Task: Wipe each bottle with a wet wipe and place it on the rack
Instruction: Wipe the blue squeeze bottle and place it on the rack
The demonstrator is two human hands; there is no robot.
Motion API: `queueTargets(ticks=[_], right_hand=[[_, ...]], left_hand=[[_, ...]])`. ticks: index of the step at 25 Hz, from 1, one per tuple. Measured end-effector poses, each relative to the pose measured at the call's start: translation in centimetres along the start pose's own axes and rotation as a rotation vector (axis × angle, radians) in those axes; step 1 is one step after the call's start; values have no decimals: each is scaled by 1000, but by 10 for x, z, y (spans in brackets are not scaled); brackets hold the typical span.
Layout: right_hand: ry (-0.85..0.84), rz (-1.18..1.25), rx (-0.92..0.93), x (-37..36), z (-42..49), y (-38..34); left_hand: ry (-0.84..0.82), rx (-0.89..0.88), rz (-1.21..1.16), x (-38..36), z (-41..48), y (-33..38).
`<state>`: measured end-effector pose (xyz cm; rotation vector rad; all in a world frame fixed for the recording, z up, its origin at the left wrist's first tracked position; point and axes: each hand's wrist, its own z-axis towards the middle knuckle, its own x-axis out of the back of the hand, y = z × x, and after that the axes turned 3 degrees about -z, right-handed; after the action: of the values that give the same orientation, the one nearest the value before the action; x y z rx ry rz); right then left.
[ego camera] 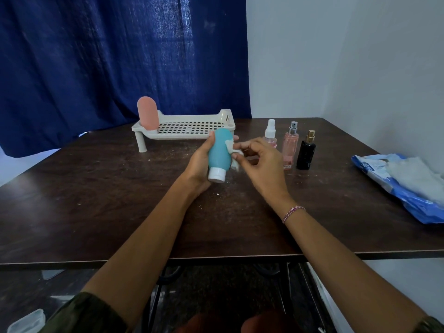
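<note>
- Where the forearms reach out over the near edge of the dark wooden table (96, 200), a pink and purple bracelet (293, 212) circles the right wrist.
- Above mid-table, the left hand (199, 164) wraps its fingers round a teal bottle (219, 152), held tilted with its white cap (216, 175) pointing down toward the person.
- Just beside it, the right hand (262, 164) pinches a crumpled white wet wipe (231, 150) in its fingertips and presses it against the bottle's right side. The two hands sit close together.
- To the right, three spray bottles stand upright in a row on the table: a small clear spray bottle (270, 134) with pinkish liquid, a taller pink perfume bottle (290, 150) with a silver top, and a black bottle (306, 152) with a gold top. The pink one carries a label near its base, too small to read.
- At the right edge lies a blue and white wipe pack (374, 169), open, with white wipes showing. Its print is too blurred to read.
- Farther back stands a white perforated rack (192, 128) on legs, with a rounded pink bottle (147, 114) upright at its left end.
- Behind hangs a dark blue curtain (108, 56).
</note>
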<state>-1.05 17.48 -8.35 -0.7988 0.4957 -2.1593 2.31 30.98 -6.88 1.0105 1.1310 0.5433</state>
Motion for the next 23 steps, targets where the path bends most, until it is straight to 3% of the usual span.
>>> queueTargets(ticks=[5, 10, 12, 16, 19, 23], right_hand=[[-184, 70, 170, -6, -8, -9], [-308, -14, 343, -6, -13, -14], [-248, -51, 350, -5, -11, -14], [66, -46, 211, 1, -4, -9], [38, -32, 197, -1, -4, -7], [-114, -13, 222, -2, -7, -8]], left_hand=[[156, -23, -209, 9, 7, 2], [346, -46, -383, 16, 15, 6], [340, -32, -393, 13, 15, 5], [245, -57, -349, 8, 17, 2], [206, -51, -349, 6, 15, 3], [294, -63, -275, 6, 13, 7]])
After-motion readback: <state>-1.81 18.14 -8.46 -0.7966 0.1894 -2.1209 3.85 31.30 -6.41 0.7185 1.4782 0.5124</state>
